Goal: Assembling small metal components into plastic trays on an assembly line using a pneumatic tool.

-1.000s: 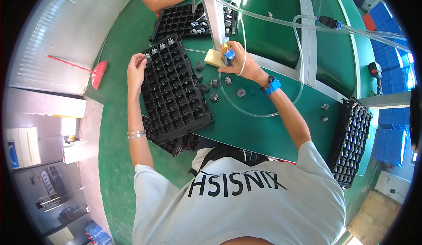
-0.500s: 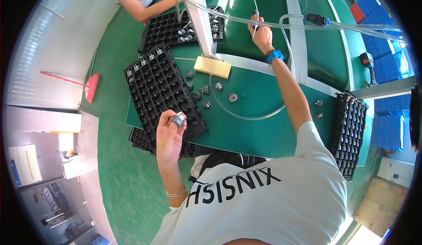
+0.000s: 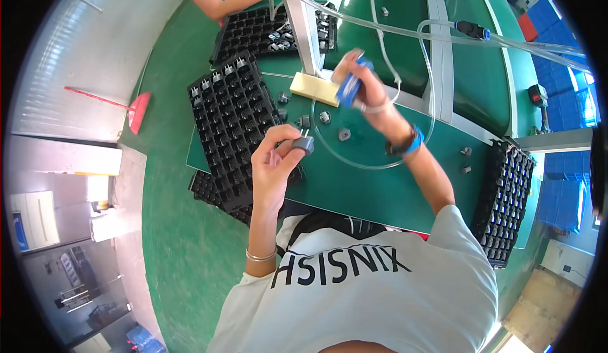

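My left hand pinches a small grey power plug between thumb and fingers, with its metal pins pointing up. Across from it, my right hand is closed around a blue air gun, smeared by motion, with a whitish hose trailing from it. A black tray with rows of pockets lies beyond my left hand; a few pronged plugs sit along its far edge. Between my hands, a round grey piece and several other small parts rest on the green table.
A yellow foam block lies at the foot of a white post. Clear hoses cross above the bench. At right stands a filled black tray. Far left, another person's arm reaches over a second tray.
My right hand has come back from the far green surface toward me, bringing the blue air gun. My left hand has lifted the plug up and rightward, away from the tray.
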Action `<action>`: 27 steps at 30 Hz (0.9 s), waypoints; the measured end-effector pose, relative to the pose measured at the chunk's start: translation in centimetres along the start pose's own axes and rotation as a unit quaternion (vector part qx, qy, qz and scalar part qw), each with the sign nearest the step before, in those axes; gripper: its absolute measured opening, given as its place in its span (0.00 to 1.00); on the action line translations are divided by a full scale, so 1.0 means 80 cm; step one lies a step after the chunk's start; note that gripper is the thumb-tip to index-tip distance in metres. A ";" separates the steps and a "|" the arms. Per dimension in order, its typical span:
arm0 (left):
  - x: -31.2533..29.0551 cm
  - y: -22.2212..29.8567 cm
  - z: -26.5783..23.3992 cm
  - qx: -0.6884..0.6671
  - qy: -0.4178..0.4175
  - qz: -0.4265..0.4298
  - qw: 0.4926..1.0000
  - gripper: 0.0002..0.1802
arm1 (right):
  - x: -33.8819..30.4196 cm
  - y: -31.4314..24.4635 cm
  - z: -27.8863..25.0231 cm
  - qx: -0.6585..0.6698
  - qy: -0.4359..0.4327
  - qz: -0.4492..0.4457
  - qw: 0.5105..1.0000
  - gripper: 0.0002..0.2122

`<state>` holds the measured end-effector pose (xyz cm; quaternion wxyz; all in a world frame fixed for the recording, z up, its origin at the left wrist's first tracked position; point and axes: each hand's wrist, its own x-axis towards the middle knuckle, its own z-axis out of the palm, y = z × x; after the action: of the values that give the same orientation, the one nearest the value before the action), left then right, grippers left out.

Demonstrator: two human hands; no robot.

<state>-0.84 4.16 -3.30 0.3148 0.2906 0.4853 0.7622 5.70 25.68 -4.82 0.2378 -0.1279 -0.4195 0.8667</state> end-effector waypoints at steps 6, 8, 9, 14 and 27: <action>-0.002 -0.002 0.010 0.019 -0.032 0.017 0.999 0.16 | -0.061 0.024 0.036 0.021 -0.058 0.182 0.981 0.17; -0.006 -0.005 0.012 0.017 -0.033 0.012 0.999 0.16 | -0.067 0.021 0.038 0.008 -0.058 0.181 0.982 0.18; -0.008 -0.007 0.011 0.010 -0.036 0.017 0.999 0.16 | -0.069 0.021 0.037 0.000 -0.062 0.188 0.980 0.18; -0.012 -0.013 0.011 0.013 -0.031 0.021 0.999 0.15 | -0.075 0.018 0.045 0.001 -0.073 0.199 0.977 0.19; 0.093 0.012 -0.127 0.579 0.125 0.184 0.785 0.14 | 0.027 0.051 -0.033 -0.424 -0.002 -0.177 0.888 0.13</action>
<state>-13.33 3.83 -5.04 -0.1223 0.4040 0.8077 0.4115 3.74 26.34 -9.72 0.3098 -0.1384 -0.7635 0.5495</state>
